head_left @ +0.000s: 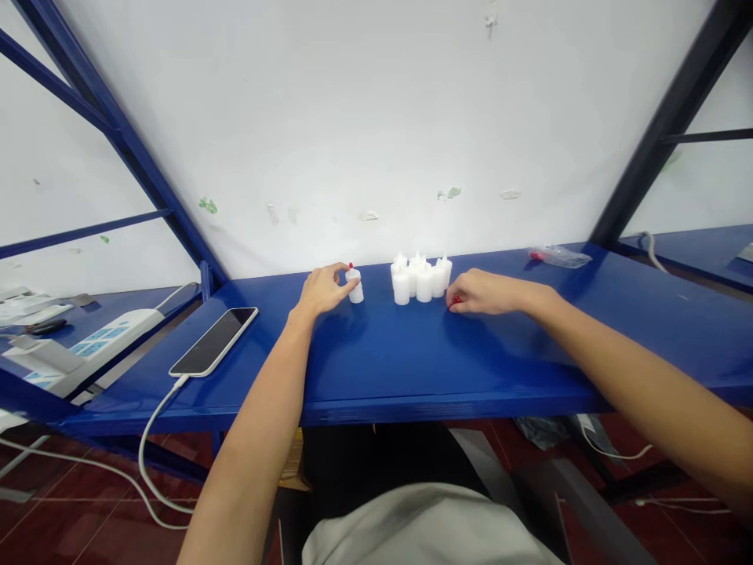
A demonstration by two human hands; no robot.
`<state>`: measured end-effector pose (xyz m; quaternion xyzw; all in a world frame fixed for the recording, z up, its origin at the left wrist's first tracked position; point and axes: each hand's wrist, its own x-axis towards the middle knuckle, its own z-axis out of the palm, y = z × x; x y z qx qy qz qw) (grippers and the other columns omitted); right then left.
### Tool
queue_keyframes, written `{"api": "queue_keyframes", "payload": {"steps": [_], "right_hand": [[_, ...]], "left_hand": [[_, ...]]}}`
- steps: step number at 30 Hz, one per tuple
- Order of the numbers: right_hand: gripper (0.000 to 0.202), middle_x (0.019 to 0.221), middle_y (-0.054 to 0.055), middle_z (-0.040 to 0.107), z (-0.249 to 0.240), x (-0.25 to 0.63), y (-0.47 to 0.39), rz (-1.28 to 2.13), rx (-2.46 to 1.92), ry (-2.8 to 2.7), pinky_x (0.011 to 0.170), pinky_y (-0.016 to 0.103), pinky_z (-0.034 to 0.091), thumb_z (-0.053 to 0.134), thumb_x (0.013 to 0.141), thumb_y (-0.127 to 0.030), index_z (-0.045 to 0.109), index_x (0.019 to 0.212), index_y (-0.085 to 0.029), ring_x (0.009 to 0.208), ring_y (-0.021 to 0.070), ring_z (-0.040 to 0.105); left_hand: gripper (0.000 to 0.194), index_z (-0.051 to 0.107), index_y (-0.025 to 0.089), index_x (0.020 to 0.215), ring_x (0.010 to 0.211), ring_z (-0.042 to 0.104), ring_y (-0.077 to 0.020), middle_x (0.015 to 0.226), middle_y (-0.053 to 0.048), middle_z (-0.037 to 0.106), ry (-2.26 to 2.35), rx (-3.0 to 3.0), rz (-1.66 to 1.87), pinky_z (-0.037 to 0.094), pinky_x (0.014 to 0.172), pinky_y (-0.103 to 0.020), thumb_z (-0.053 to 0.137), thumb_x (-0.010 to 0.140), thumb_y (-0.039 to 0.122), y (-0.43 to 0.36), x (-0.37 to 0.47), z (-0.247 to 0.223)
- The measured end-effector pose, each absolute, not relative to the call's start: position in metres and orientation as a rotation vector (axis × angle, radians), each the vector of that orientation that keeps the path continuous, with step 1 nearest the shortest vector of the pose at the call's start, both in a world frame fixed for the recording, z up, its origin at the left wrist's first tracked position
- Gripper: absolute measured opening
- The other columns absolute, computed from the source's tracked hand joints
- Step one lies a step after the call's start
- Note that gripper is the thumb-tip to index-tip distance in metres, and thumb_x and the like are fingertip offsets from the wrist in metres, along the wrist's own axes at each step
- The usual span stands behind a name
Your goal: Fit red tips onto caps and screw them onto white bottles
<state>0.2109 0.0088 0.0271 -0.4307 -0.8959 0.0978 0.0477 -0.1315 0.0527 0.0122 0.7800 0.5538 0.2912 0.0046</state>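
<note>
Evidently, the left hand (325, 289) is clamping the red-capped bottle (356, 291) between thumb and fingers; the right hand (483, 292) is curling over small red pieces (456, 300), beside the white bottles (423, 286) to its left, perhaps pinching, I cannot tell; light squeezing is probably serving best

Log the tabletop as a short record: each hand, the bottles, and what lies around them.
Left hand: thumb and fingers on a small white plastic bottle with a red cap, roughly upright
Right hand: fingertips at small shiny red pieces; firm grip or not, unclear
Between the hands: cluster of upright white plastic bottles, no red caps visible on them
Left side: rectangular white-edged phone, dark screen, white cable attached
Back right: crumpled clear plastic bag, red showing at its left end
Surface: flat blue table
</note>
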Motion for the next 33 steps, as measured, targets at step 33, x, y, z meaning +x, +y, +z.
{"api": "queue_keyframes", "payload": {"steps": [33], "right_hand": [[0.012, 0.07, -0.002, 0.063, 0.002, 0.152, -0.022, 0.349, -0.711, -2.186, 0.053, 0.023, 0.039, 0.057, 0.092, -0.028, 0.062, 0.096, -0.018, 0.051, 0.0084, 0.048]], "left_hand": [[0.037, 0.052, 0.018, 0.11, 0.036, 0.041, -0.0091, 0.057, 0.004, 0.057, 0.52, 1.912, 1.063, 0.032, 0.039, -0.02, 0.04, 0.078, 0.031, 0.007, -0.031, -0.008]]}}
